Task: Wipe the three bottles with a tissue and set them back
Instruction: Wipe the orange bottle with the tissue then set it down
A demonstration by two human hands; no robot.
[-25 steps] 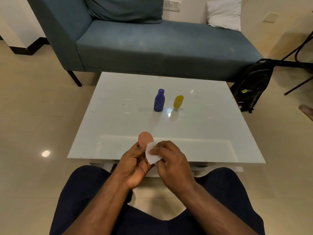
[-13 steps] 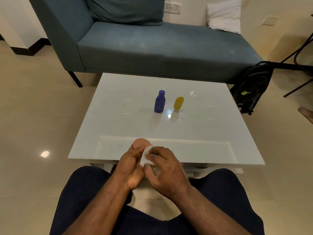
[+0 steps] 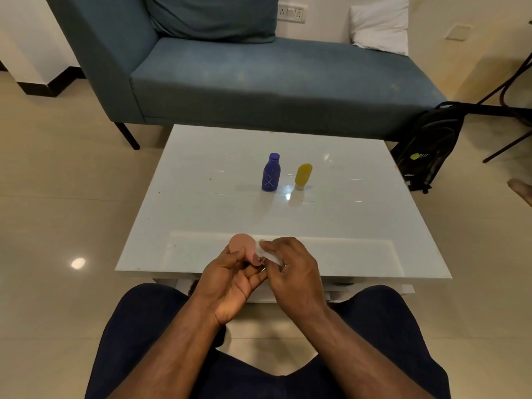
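left fingers [image 3: 244,272] curled round pink bottle [image 3: 243,246], held over near table [image 3: 201,214] edge. right hand [image 3: 290,272] pinches tissue [image 3: 266,253] against it. blue bottle [image 3: 271,173] and yellow bottle [image 3: 302,175] upright mid-table, just apart.

- Blue sofa [image 3: 259,79] behind the white table [image 3: 201,214]; blue cushion [image 3: 213,17] and white pillow [image 3: 380,24] on it
- Black backpack [image 3: 426,145] on the floor, beside the sofa's right end
- Wall sockets [image 3: 290,12] above the sofa; dark chair legs [image 3: 506,110] at far right

Blue bottle [image 3: 271,174]: white X mark. Backpack [image 3: 426,151] logo unreadable.
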